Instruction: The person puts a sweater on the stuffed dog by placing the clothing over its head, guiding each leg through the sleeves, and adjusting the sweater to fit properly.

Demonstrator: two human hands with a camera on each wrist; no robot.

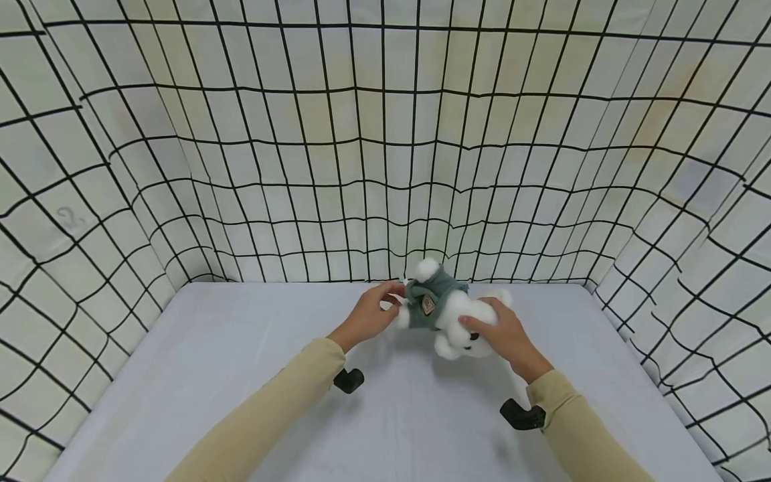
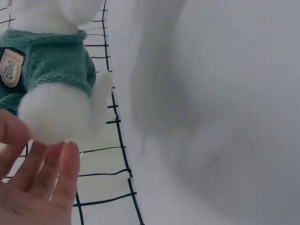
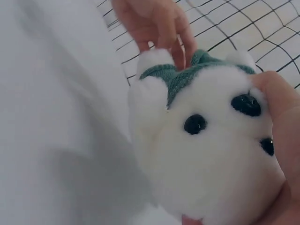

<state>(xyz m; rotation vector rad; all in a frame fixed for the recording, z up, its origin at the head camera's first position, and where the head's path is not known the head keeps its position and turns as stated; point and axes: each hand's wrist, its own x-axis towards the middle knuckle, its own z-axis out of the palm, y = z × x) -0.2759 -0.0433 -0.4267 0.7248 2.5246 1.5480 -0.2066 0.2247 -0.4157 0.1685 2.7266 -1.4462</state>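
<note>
A white plush toy (image 1: 454,311) in a teal knitted sweater is held tilted above the white table, its head toward the right. My right hand (image 1: 502,331) grips the head, with the thumb over the face. Dark eyes and nose show on the plush toy (image 3: 211,154) in the right wrist view. At the other end, my left hand (image 1: 373,311) is beside a white limb. In the left wrist view, the fingers (image 2: 44,176) of that hand look fairly straight behind the limb's rounded end, and the thumb is at its side. A patch (image 2: 11,68) shows on the sweater.
The white tabletop (image 1: 385,428) extends below the hands. White walls with a black grid (image 1: 385,140) stand at the back and both sides, with the back wall close behind the toy. Black devices (image 1: 523,415) are by both wrists.
</note>
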